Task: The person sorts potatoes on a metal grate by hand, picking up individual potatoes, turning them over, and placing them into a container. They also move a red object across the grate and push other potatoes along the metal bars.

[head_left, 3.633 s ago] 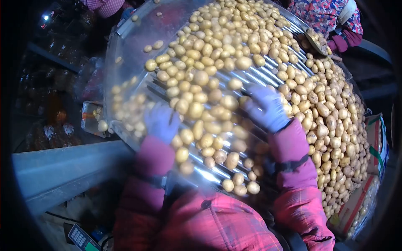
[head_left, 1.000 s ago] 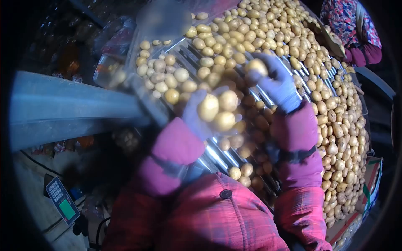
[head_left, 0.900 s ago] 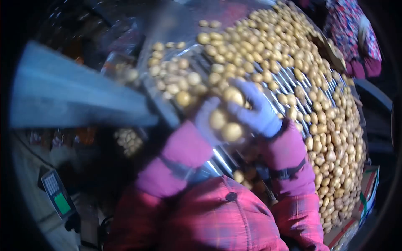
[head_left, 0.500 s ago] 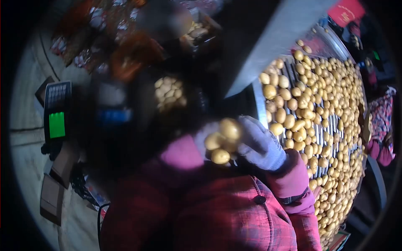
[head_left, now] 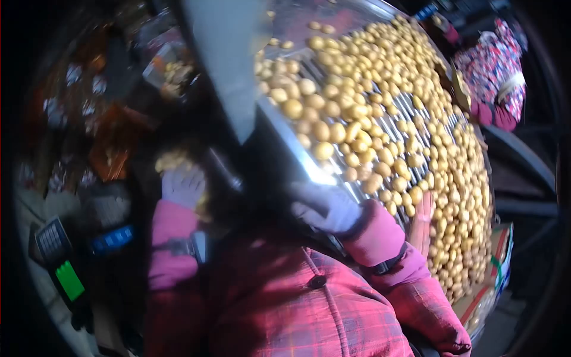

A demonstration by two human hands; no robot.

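Note:
My left hand, in a pale glove, lies on yellow potatoes in a dark area at the left. Its fingertips blur into them, so its grip is unclear. In another pale glove, my right hand is beside the metal edge of a slatted sorting table. Thumb and fingers stand apart, with nothing visible between them. Many loose potatoes cover the metal slats beyond that hand.
A grey metal panel rises between the two sides. At the left are a device with a green display and orange-red packaging. Another person in patterned clothing is at the upper right, above a box.
Together around several potatoes before, my hands are now apart. The left has moved to potatoes at the left; the right no longer shows any. The view has turned, shifting the table leftward.

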